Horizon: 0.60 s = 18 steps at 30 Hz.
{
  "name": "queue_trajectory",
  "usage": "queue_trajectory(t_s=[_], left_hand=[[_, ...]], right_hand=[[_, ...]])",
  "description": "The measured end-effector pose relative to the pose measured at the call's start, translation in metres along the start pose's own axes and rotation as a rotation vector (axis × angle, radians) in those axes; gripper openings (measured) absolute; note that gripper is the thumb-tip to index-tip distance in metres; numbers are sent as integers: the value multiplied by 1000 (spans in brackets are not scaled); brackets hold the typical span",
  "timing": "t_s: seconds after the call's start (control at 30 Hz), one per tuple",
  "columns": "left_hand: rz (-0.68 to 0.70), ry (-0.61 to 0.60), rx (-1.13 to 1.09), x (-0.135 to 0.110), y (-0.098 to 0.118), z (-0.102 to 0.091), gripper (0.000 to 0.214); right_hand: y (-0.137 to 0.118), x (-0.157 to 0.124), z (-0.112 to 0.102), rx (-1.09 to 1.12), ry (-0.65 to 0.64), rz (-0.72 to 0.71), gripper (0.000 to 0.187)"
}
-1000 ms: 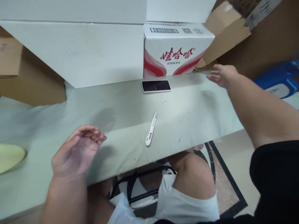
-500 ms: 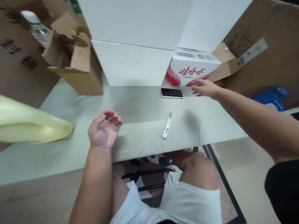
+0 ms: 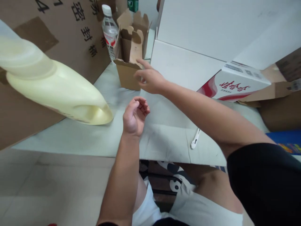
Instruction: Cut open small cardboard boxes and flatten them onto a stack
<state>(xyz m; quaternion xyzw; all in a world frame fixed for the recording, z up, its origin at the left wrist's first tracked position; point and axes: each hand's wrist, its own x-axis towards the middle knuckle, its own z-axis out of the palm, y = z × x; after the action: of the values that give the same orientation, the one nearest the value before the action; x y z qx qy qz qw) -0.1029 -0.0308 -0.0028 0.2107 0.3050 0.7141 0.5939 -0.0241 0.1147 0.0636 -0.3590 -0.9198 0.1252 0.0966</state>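
My right hand (image 3: 151, 78) reaches across to the left, fingers apart and holding nothing that I can see. It hangs at the front right corner of an open cardboard box (image 3: 129, 74), whose flaps stand up; whether the fingertips touch it I cannot tell. Below, my left hand (image 3: 134, 117) is palm up over the table with loosely curled fingers and nothing in them. A white utility knife (image 3: 194, 141) lies on the table, its far end covered by my right forearm.
A pale yellow bottle (image 3: 68, 91) leans in from the left. Behind stand a clear water bottle (image 3: 110, 34) and a large carton (image 3: 77, 47). White boxes (image 3: 183, 59) line the table's back, with a red-and-white carton (image 3: 235, 83) at right. Something blue (image 3: 285, 138) is at the right edge.
My right hand has swung left from beside the red-and-white carton to the open cardboard box. The view has turned left. The phone seen earlier no longer shows. My left hand keeps its loose pose.
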Motion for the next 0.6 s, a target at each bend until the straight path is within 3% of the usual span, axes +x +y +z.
queue_trajectory(t_s=[0.1, 0.23, 0.43, 0.53, 0.6], left_hand=[[35, 0, 23, -2, 1, 4, 21], [205, 68, 91, -6, -2, 7, 20], [561, 289, 326, -6, -13, -9, 15], [646, 403, 431, -9, -16, -15, 11], [639, 412, 449, -15, -18, -11, 17]], right_hand=[[-11, 16, 7, 14, -5, -23, 32], [0, -12, 8, 87, 130, 16, 39], [20, -119, -25, 310, 309, -20, 23], [19, -185, -42, 425, 377, -54, 39], [15, -227, -48, 485, 378, -71, 40]])
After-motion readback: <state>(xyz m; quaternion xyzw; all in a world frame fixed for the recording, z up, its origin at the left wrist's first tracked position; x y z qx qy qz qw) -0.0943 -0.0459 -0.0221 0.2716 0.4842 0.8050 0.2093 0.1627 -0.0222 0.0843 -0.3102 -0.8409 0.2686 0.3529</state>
